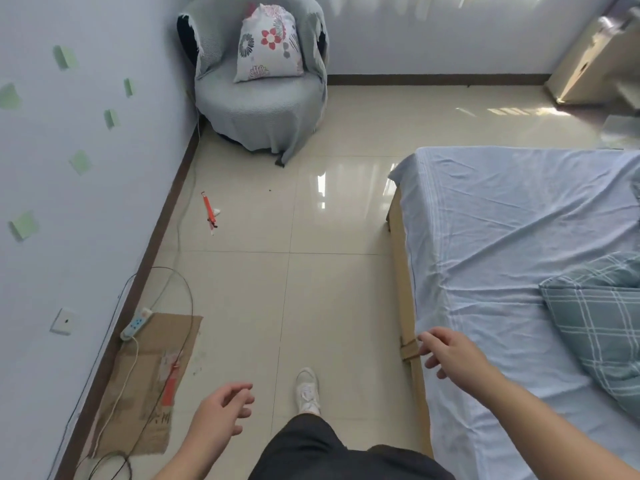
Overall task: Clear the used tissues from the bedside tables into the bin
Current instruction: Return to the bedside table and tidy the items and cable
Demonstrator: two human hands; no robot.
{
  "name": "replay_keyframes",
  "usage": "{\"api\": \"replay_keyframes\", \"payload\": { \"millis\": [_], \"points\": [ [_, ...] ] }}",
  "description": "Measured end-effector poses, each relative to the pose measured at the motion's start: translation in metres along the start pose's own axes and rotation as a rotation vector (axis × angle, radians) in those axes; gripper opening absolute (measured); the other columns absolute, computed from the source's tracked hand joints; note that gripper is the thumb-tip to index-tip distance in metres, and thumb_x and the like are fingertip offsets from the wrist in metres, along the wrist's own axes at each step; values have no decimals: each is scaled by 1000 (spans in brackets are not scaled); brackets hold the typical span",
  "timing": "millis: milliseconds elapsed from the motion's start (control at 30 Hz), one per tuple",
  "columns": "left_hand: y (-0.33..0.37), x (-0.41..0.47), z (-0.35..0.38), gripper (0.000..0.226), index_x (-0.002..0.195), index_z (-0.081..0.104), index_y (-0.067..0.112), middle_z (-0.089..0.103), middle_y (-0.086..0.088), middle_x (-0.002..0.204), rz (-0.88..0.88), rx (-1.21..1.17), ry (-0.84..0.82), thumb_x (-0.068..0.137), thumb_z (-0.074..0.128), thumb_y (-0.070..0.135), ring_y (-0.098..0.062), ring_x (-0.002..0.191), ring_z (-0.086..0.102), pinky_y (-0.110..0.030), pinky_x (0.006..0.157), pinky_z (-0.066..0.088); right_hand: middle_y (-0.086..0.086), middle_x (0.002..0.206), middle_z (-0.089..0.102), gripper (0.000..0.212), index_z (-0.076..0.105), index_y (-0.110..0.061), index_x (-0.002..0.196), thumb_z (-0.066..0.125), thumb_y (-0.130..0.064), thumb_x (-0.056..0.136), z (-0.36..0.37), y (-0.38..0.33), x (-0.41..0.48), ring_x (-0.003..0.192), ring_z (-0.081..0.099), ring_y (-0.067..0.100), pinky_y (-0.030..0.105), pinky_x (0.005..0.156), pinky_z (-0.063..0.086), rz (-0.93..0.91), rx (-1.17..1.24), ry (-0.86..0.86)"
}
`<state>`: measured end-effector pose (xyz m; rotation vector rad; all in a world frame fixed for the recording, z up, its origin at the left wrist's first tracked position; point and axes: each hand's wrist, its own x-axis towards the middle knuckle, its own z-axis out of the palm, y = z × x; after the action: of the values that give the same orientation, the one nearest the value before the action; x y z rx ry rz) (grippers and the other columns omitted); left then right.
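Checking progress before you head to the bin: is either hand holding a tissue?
No: the left hand and right hand are both open and empty.

Grey-draped round armchair (pixel 263 98) in the far corner, floral cushion (pixel 268 43) upright on its seat. Red strip (pixel 209 209) lying on floor tiles. Power strip (pixel 136 323) at wall, resting on flattened cardboard (pixel 149 386). Bed (pixel 512 244) with pale blue sheet; checked pillow (pixel 602 327) on it.
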<state>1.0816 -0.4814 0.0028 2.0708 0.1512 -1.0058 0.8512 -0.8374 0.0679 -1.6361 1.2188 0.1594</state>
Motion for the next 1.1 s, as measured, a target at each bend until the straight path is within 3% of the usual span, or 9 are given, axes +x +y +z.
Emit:
{"api": "replay_keyframes", "payload": {
  "millis": [267,467,633,767,900,1100],
  "points": [
    [230,128,-11,18,111,75,26,80,-1,104,197,96,-118,108,59,20,-23,97,75,-38,77,60,9,89,76,20,73,-12,96,56,-17,104,-21,-34,70,70,68,21,29,55,52,194,64,68],
    [348,212,29,17,110,77,28,82,4,100,260,132,-132,107,61,22,-19,94,77,-34,74,61,1,75,77,14,75,-18,94,63,-16,99,-42,-53,162,57,64,13,27,51,48,269,108,85],
    [409,261,56,18,110,77,28,83,8,96,217,118,-99,106,62,20,-18,93,77,-35,74,61,-9,84,77,10,72,-30,99,62,-32,100,-86,-116,278,68,71,6,18,55,49,201,24,4],
    [444,290,62,17,108,78,27,83,9,94,172,87,-50,105,64,18,-20,92,78,-33,70,60,-12,90,76,9,68,-37,100,60,-35,100,-133,-207,362,75,73,8,23,64,53,74,-27,-13],
    [484,327,65,17,107,79,23,83,4,93,158,33,-16,104,65,13,-26,91,77,-36,68,60,-14,84,76,11,72,-33,98,61,-31,98,-168,-299,434,72,73,8,31,67,58,-72,11,20],
    [581,419,82,18,107,79,24,83,2,93,185,9,-32,105,64,15,-24,91,77,-35,68,61,-7,86,76,12,74,-28,101,62,-26,100,-195,-390,531,71,72,10,27,67,51,-138,65,53]
  ]
}}
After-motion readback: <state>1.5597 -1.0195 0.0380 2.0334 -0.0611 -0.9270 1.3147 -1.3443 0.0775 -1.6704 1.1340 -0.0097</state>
